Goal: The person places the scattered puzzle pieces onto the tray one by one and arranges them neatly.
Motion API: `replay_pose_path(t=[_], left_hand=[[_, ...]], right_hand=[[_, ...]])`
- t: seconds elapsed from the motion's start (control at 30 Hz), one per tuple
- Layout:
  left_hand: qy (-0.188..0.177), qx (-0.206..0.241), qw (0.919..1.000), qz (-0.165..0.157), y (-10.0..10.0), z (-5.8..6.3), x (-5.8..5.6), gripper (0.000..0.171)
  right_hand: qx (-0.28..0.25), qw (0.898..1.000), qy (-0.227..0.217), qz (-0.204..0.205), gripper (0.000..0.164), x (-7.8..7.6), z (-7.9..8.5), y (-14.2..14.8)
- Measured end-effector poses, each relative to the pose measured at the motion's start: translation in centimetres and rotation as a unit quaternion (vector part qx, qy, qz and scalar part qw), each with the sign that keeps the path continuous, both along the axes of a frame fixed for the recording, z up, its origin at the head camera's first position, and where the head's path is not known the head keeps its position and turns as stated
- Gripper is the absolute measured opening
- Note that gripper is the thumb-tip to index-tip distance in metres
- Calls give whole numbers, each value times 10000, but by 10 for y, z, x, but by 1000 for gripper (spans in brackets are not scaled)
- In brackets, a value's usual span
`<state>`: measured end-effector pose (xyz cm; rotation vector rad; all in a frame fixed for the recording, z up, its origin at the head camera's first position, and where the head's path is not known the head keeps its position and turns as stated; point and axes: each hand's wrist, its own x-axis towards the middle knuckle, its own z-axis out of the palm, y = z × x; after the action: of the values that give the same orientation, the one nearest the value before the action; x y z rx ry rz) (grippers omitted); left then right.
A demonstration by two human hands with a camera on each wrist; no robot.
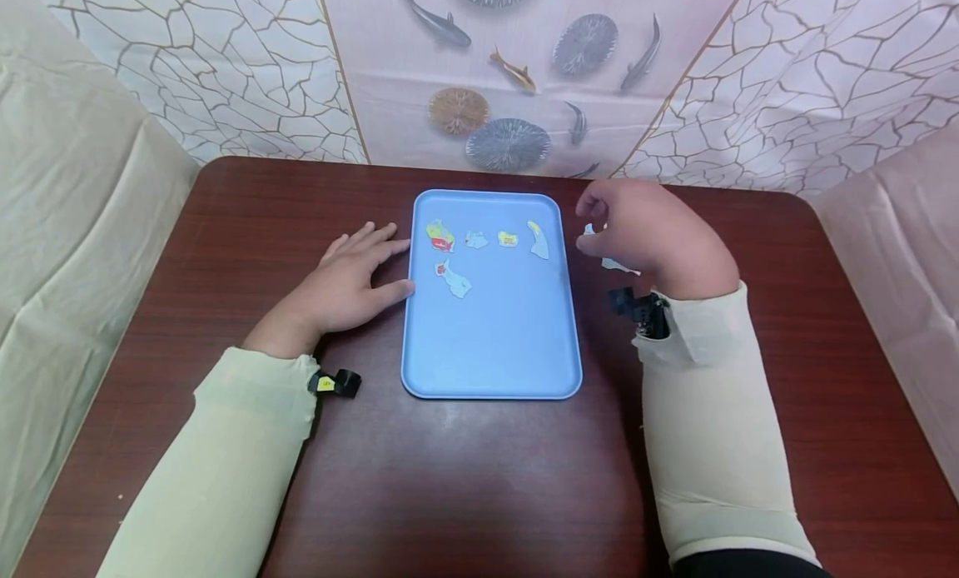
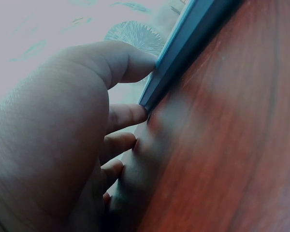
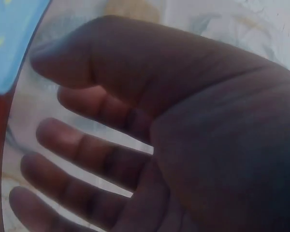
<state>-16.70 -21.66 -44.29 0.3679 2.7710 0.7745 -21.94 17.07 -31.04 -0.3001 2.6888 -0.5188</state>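
Worktop (image 1: 479, 486): dark red-brown, wood-grained. Patterned cloth (image 1: 509, 87) along its far edge, with fish and round tufts on the middle panel. Pale sleeves: left (image 1: 225, 470) crossing the worktop's left half, right (image 1: 719, 428) the right half.

Tray (image 1: 490, 345): blue, rounded corners, nearer the worktop's far edge than its near one.

Left hand (image 1: 340, 286): fingers extended and spread, thumb and forefinger tips touching the tray's left edge; grips nothing. Right hand (image 1: 655, 232): just off the tray's right edge, toward the far right corner; fingers loosely bent and parted, thumb apart, nothing seen held.

Scraps, on the tray: red-ended scrap (image 1: 456, 281) alone in a second row, toward the left edge. The other four in a row near the far edge: red-yellow scrap (image 1: 439, 236) by the far left corner, curved scrap (image 1: 539, 245) by the far right, pale scrap (image 1: 475, 240) and small yellow scrap (image 1: 508, 239) between.

Off the tray's right edge, white scraps (image 1: 617, 266), partly hidden by the right hand; contact cannot be told.
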Motion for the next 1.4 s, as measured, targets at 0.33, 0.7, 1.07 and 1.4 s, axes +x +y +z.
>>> replay_pose_path(t=[0.33,0.7,1.07,1.4], left_hand=[[-25,6,10000,2,0,1,0,78],[-43,14,10000,-13,0,1,0,77],[-39,-3,10000,-25,0,1,0,77],[-14,26,10000,-14,0,1,0,77]], right_hand=[[398,9986,-260,-227,25,-12,-8,31],[624,9951,-650,-409,15,-25,-29,52],[629,9919,-954,-546,15,-31,-42,59],[713,9919,-898,-542,15,-33,-46,61]])
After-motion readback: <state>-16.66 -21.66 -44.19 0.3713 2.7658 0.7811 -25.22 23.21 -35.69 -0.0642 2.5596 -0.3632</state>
